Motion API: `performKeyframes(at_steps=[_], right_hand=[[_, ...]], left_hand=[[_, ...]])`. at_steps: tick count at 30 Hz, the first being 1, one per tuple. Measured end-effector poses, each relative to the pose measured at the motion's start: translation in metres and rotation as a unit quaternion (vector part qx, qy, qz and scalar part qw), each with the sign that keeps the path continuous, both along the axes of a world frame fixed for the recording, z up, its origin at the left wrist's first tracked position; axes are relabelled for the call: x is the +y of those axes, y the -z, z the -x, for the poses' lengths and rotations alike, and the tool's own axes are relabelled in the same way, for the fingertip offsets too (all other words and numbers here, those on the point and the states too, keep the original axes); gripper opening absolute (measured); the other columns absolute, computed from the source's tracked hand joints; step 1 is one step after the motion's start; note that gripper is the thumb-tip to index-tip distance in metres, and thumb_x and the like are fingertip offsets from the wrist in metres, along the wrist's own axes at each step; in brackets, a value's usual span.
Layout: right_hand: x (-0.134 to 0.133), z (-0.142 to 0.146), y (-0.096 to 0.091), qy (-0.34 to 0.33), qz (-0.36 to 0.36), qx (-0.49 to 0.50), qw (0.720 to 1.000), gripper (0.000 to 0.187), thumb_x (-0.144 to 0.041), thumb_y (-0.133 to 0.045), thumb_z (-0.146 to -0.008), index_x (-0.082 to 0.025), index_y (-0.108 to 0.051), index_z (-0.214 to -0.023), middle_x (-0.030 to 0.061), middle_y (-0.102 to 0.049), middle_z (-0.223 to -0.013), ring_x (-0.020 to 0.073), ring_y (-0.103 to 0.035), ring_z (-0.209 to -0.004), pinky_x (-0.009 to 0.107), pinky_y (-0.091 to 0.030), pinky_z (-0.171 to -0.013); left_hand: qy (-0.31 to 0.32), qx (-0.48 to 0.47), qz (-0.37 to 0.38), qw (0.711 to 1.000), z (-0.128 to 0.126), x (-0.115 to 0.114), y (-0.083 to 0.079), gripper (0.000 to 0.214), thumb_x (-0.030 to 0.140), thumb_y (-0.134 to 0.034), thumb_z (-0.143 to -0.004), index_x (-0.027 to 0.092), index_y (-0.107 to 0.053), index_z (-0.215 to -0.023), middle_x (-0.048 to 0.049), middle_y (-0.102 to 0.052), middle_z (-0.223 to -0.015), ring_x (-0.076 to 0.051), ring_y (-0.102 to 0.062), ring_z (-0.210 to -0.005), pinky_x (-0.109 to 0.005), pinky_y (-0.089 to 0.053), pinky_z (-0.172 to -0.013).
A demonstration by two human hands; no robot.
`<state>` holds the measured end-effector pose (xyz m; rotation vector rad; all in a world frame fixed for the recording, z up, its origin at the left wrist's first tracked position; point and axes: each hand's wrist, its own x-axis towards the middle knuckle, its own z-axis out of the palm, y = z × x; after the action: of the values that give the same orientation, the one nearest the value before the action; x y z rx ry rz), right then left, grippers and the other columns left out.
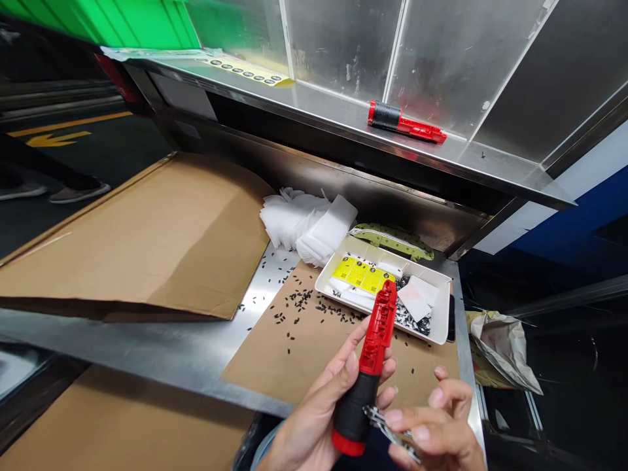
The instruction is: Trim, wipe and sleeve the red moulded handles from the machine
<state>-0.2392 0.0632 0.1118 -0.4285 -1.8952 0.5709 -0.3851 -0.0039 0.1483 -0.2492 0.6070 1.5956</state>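
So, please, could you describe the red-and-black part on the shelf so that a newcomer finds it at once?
Find the long metal shelf above the table. Well right of its yellow sticker sheet lies the red-and-black part, long red end pointing right. A look-alike is in the left hand; this one lies free on the shelf.

Workshop, looks like a factory assembly station. Steel bench (196,347), loose small black parts (301,301) scattered around a white parts tray (445,317). Red-and-black housing (366,386) near, similar unit (385,116) on far steel shelf (324,108). Label sheet (245,70) up there too. Far left: green bin (122,23), yellow floor arrow (59,139).
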Motion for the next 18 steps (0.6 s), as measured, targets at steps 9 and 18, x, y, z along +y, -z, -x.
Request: performKeyframes(at_steps=[9, 18], right_hand=[[0.01, -0.005, 0.001, 0.011, -0.041, -0.022, 0.999, 0.017, -0.033, -0.07, -0.082, -0.027, -0.054, -0.087, -0.0035, -0.072, -0.067, 0.0181, -0.053, -0.072, 0.041, -0.044, -0.088], [-0.016, 0.017, 0.003, 0.055, 0.043, 0.025, 0.997, 0.012, -0.034, -0.064, -0.087, -0.028, -0.053, -0.087, -0.0026, -0.071, -0.067, 0.0208, -0.049, -0.078, 0.047, -0.033, -0.098]], left_hand=[[0.0, -0.03, -0.023, 0.999, 0.002, -0.001, 0.008, 0.077, 0.024, -0.071, -0.082, 0.016, -0.03, -0.146, -0.0212, -0.067, -0.119, -0.024, -0.07, -0.095, -0.035, -0.059, -0.081], [0.0, -0.033, 0.005, 0.999, 0.001, 0.002, 0.003, 0.085, 0.021, -0.067, -0.085, 0.018, -0.012, -0.15, -0.0196, -0.064, -0.125, -0.024, -0.07, -0.094, -0.035, -0.06, -0.078]])
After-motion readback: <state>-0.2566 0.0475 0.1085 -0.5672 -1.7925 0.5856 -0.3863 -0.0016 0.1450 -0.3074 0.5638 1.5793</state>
